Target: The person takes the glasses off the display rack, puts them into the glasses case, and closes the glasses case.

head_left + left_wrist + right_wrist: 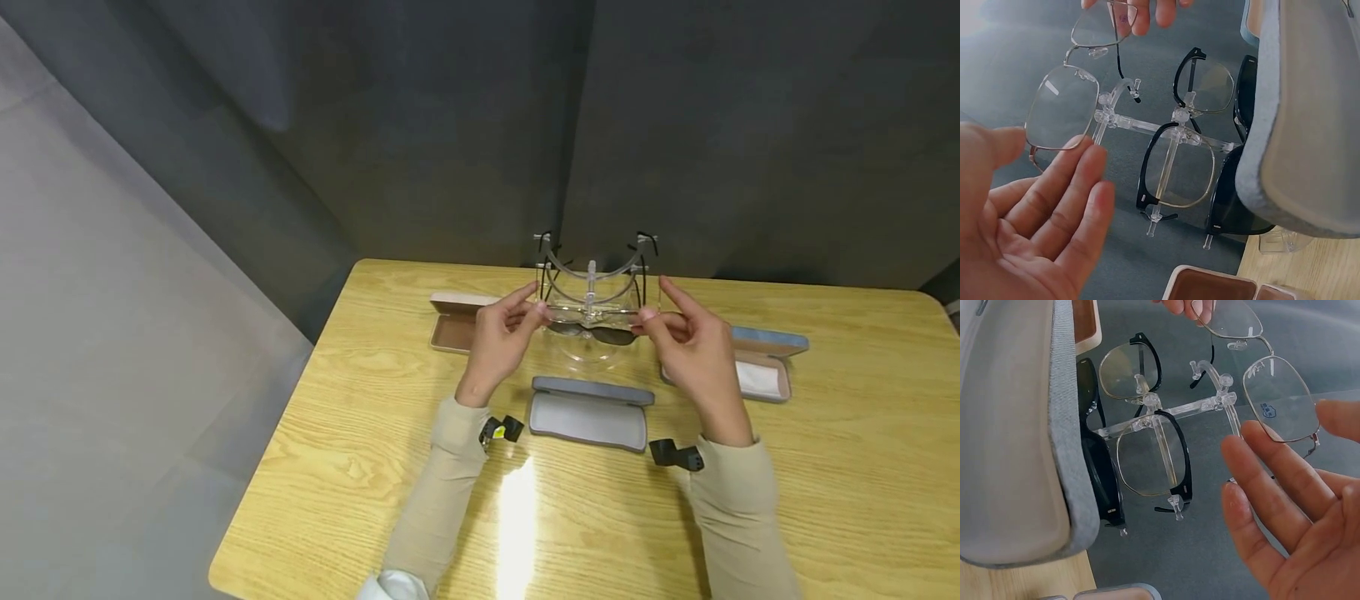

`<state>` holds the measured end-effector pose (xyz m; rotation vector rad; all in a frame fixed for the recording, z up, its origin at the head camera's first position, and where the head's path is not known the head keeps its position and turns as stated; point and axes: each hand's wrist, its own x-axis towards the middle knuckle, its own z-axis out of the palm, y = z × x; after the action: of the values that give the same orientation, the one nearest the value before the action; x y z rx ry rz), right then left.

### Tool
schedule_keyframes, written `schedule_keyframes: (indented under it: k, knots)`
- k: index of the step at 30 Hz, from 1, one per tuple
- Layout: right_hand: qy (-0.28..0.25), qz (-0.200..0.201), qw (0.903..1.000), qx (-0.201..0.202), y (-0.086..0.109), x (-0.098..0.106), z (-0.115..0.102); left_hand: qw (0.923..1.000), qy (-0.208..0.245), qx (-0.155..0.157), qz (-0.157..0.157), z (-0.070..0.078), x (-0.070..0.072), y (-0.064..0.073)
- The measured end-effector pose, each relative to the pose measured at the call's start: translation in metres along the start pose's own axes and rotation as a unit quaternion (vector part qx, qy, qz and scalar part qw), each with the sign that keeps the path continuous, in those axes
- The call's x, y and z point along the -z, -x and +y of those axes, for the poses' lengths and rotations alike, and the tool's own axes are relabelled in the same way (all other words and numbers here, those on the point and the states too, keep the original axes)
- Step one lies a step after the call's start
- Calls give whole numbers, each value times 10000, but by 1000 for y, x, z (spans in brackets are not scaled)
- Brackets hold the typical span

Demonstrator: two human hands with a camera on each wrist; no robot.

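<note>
A pair of thin metal-rimmed eyeglasses (1063, 109) is at the top tier of a clear display stand (591, 292). My left hand (495, 346) pinches one outer end of these glasses between thumb and fingers. At the opposite end, my right hand (697, 354) grips the same frame near its hinge. Below them on the stand hang black-browed eyeglasses (1182, 450) with clear lenses. Lower still are dark sunglasses (613, 336). Whether the metal-rimmed pair rests on the top arm of the stand, I cannot tell.
An open grey glasses case (588, 417) lies in front of the stand. To the left sits an open brown-lined case (452, 333); on the right, a blue-lidded case (780, 342) holds a white cloth (757, 377). A dark curtain (450, 150) hangs behind the wooden table (360, 433).
</note>
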<state>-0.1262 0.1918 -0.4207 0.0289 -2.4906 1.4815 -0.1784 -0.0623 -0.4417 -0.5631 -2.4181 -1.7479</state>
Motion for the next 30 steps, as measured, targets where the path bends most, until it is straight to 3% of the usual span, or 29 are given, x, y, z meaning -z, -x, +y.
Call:
schedule_keyframes:
  k: [11, 24, 30]
  knots:
    - [-3, -99, 9995, 294, 10, 3, 0, 9996, 248, -8, -96, -2, 4, 10]
    - [492, -185, 9952, 824, 32, 12, 1, 9981, 512, 157, -295, 12, 10, 30]
    - [594, -107, 9948, 823, 39, 16, -5, 9987, 427, 75, -284, 15, 11, 38]
